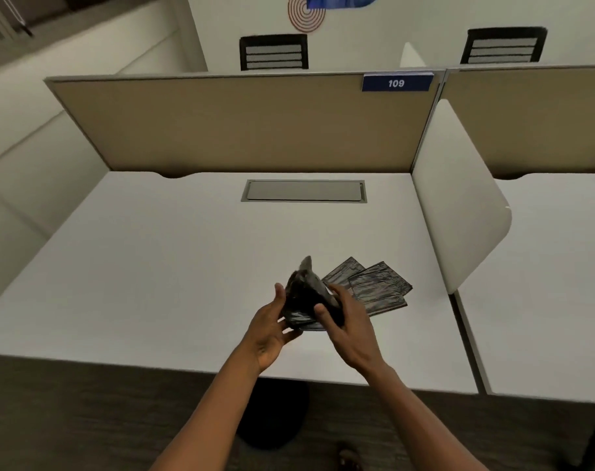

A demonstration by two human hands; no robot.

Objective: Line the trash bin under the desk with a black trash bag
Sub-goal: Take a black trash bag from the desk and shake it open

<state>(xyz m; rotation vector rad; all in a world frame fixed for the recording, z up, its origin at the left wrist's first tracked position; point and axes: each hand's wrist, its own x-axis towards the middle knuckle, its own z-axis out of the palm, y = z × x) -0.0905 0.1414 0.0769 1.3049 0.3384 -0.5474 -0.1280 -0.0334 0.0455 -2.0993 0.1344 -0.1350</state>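
A folded black trash bag [306, 295] is held just above the white desk [160, 266], partly opened, with one corner sticking up. My left hand [270, 333] grips its lower left edge. My right hand [348, 329] pinches its right side with thumb and fingers. Behind the held bag, other folded black bags [377, 287] lie fanned out flat on the desk. Below the desk's front edge a dark round trash bin [272, 416] stands on the carpet, half hidden by my left forearm.
A beige partition [248, 127] with a blue "109" sign [396, 83] closes the desk's back. A white side divider [459, 205] stands on the right. A grey cable hatch [304, 191] is set into the desktop. Two black chairs stand beyond the partition.
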